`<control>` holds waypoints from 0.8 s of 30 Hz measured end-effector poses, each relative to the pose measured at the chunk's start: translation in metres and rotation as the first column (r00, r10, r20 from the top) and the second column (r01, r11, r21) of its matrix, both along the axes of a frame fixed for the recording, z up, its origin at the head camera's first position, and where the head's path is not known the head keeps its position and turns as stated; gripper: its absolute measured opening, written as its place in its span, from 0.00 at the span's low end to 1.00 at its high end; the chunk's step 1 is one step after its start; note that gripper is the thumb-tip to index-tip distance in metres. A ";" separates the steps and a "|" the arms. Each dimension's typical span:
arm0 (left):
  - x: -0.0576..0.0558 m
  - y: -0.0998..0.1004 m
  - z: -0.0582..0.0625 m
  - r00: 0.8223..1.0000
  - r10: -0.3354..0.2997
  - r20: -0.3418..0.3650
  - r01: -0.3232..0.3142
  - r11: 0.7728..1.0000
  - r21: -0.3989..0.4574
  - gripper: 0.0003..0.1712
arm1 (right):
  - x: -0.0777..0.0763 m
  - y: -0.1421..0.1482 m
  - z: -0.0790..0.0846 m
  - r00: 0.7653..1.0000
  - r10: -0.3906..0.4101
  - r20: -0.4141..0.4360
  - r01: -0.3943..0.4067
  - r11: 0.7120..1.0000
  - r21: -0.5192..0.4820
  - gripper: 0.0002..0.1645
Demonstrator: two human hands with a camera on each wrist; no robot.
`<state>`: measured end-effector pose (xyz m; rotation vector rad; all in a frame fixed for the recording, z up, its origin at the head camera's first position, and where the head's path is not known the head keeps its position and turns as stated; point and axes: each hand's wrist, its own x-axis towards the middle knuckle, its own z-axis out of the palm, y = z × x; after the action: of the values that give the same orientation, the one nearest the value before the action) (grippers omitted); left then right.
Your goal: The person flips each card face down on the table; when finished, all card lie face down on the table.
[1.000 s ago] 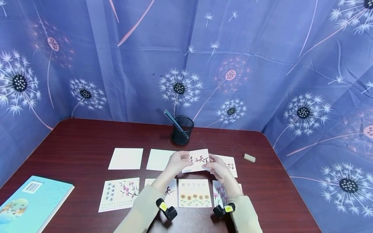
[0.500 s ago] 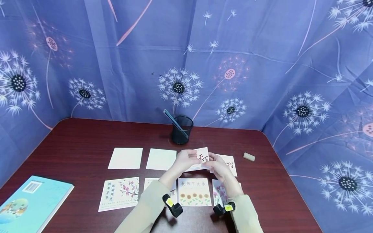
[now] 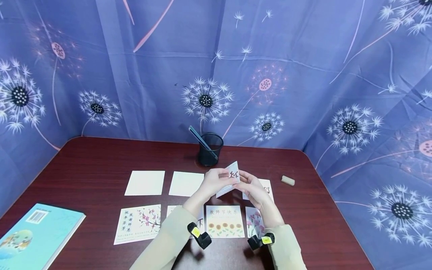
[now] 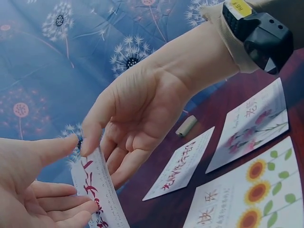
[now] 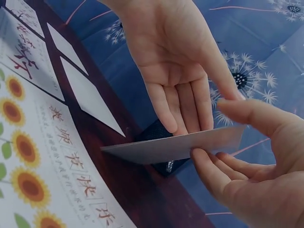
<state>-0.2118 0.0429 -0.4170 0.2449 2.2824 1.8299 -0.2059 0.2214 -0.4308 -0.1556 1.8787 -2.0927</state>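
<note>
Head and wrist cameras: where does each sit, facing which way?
Head: on the head, facing forward and down over the table; left hand, right hand, sleeves show.
Left wrist: worn there, facing the held card; both hands show.
Right wrist: worn there, facing that card; both hands show.
Both wrist views share the sunflower card.

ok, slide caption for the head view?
Right hand pinches a tilted calligraphy card, left hand touching it, over a dark-red desk; black pen cup behind.

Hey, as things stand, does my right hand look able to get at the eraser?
Probably, yes: nothing stands between the right hand and the uncovered eraser on the tabletop, though that hand may need to release the held card first.
</note>
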 end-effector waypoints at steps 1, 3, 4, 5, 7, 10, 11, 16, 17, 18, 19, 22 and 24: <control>0.000 0.000 0.001 1.000 0.000 -0.006 0.000 1.000 -0.002 0.35 | 0.000 0.000 0.001 1.000 0.002 -0.001 -0.002 1.000 -0.009 0.42; 0.000 0.000 0.003 1.000 0.004 -0.012 -0.004 1.000 0.000 0.35 | 0.001 0.000 0.003 1.000 0.005 -0.003 -0.005 1.000 -0.017 0.42; -0.001 0.000 0.003 1.000 0.004 -0.016 -0.004 1.000 -0.002 0.34 | 0.002 0.000 0.004 1.000 0.009 -0.001 -0.009 1.000 -0.021 0.42; -0.001 0.000 0.004 1.000 0.003 -0.016 -0.003 1.000 -0.002 0.34 | 0.002 0.000 0.005 1.000 0.012 0.001 -0.012 1.000 -0.020 0.42; -0.002 0.000 0.004 1.000 0.004 -0.016 -0.004 1.000 0.003 0.34 | 0.003 -0.001 0.007 1.000 0.016 0.003 -0.016 1.000 -0.016 0.43; -0.002 0.000 0.004 1.000 0.003 -0.015 -0.003 1.000 0.012 0.33 | 0.004 -0.001 0.009 1.000 0.031 0.004 -0.031 1.000 0.002 0.44; -0.002 0.000 0.004 1.000 0.004 -0.014 -0.004 1.000 0.018 0.33 | 0.004 -0.001 0.009 0.999 0.034 0.004 -0.034 0.999 0.007 0.44; -0.001 -0.001 0.004 0.999 0.024 -0.027 -0.024 0.999 0.026 0.30 | 0.004 -0.001 0.008 0.999 0.047 0.003 -0.047 0.999 0.013 0.45; -0.001 -0.002 0.004 0.999 0.028 -0.027 -0.027 0.999 0.025 0.30 | 0.004 -0.001 0.008 0.999 0.048 0.003 -0.048 0.999 0.009 0.45; -0.002 -0.002 0.004 0.999 0.032 -0.027 -0.031 0.999 0.022 0.30 | 0.003 -0.001 0.008 0.999 0.050 0.001 -0.050 0.999 0.006 0.45; -0.002 -0.002 0.003 0.999 0.036 -0.025 -0.036 0.999 0.018 0.30 | 0.003 -0.001 0.007 0.999 0.051 0.000 -0.051 0.999 0.002 0.45; -0.003 -0.004 0.003 0.999 0.045 -0.009 -0.045 0.999 0.011 0.31 | 0.003 0.000 0.006 0.998 0.059 -0.010 -0.059 0.998 -0.003 0.45; -0.004 -0.005 0.004 0.999 0.054 0.003 -0.054 0.998 0.010 0.30 | 0.003 0.000 0.006 0.998 0.065 -0.019 -0.065 0.998 -0.010 0.46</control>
<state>-0.2155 0.0376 -0.4131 0.1842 2.3007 1.8665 -0.2032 0.2214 -0.4245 -0.2363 1.8477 -2.0648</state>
